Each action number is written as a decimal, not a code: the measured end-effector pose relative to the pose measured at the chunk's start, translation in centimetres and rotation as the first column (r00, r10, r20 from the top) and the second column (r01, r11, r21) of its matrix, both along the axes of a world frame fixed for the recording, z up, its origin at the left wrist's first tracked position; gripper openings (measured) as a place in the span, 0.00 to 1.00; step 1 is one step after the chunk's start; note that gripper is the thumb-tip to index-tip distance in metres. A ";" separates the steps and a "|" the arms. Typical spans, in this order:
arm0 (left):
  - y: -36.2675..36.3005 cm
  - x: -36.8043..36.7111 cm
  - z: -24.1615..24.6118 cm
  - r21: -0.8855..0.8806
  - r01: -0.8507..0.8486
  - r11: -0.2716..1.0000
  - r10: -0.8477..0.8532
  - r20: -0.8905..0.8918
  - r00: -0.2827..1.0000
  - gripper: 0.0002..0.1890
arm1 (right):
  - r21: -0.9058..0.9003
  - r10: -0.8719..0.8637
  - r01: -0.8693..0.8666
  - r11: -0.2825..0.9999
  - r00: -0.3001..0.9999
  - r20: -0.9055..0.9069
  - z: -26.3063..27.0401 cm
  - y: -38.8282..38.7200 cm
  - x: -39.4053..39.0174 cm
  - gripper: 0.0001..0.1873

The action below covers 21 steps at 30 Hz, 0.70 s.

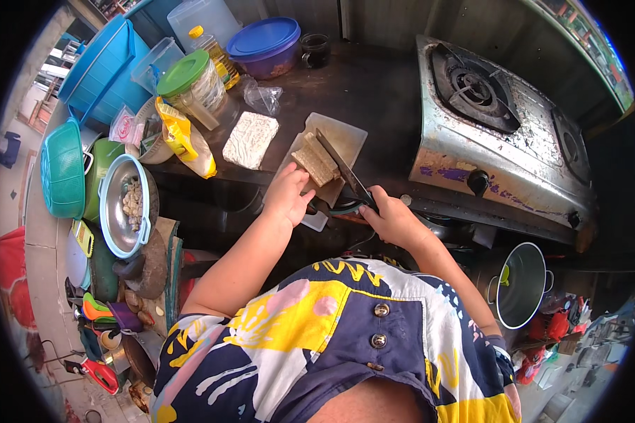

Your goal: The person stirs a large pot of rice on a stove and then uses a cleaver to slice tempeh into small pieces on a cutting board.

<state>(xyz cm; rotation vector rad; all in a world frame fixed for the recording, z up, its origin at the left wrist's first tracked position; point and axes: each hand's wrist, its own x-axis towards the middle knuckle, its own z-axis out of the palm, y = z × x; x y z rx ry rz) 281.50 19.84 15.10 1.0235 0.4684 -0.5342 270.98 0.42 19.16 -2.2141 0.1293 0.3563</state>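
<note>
My right hand (394, 218) grips the dark handle of a kitchen knife (343, 163). Its blade slants away from me along the right side of cut tempeh (315, 163). The tempeh lies on a pale cutting board (353, 138) near the counter's front edge, with a cut line visible along it. My left hand (287, 196) is at the near left side of the tempeh, fingers apart; whether a fingertip touches it I cannot tell. An uncut white tempeh block (251, 140) lies left of the board.
A two-burner gas stove (455, 158) stands right. Behind the white block are crumpled clear plastic (263, 98), a green-lidded jar (188, 74), an oil bottle (211, 50) and a blue-lidded tub (264, 39). A colander (117, 211) with small pieces sits left; a pot (521, 285) is lower right.
</note>
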 end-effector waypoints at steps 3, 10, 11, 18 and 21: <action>-0.4 0.4 -0.1 -0.017 -0.030 0.999 0.030 -0.014 0.999 0.37 | 0.013 0.006 -0.006 1.000 1.000 0.000 -0.4 0.0 0.0 0.16; -0.2 1.2 -1.3 -0.085 -0.147 0.986 0.142 -0.057 0.988 0.34 | 0.022 0.019 -0.020 1.000 1.000 0.017 -0.7 -0.2 0.0 0.16; 0.0 1.4 -1.5 -0.081 -0.147 0.986 0.143 -0.055 0.988 0.34 | 0.021 0.021 -0.022 1.000 0.999 0.025 -0.7 -0.3 0.0 0.16; -0.4 1.5 -0.8 0.051 -0.064 0.997 0.068 -0.072 0.995 0.34 | 0.026 0.025 -0.026 0.999 1.000 0.009 -0.9 -0.5 0.1 0.17; -0.9 1.3 -0.4 0.052 -0.080 0.995 0.083 -0.072 0.994 0.33 | 0.033 0.027 -0.027 0.999 1.000 0.007 -0.9 -0.6 0.1 0.17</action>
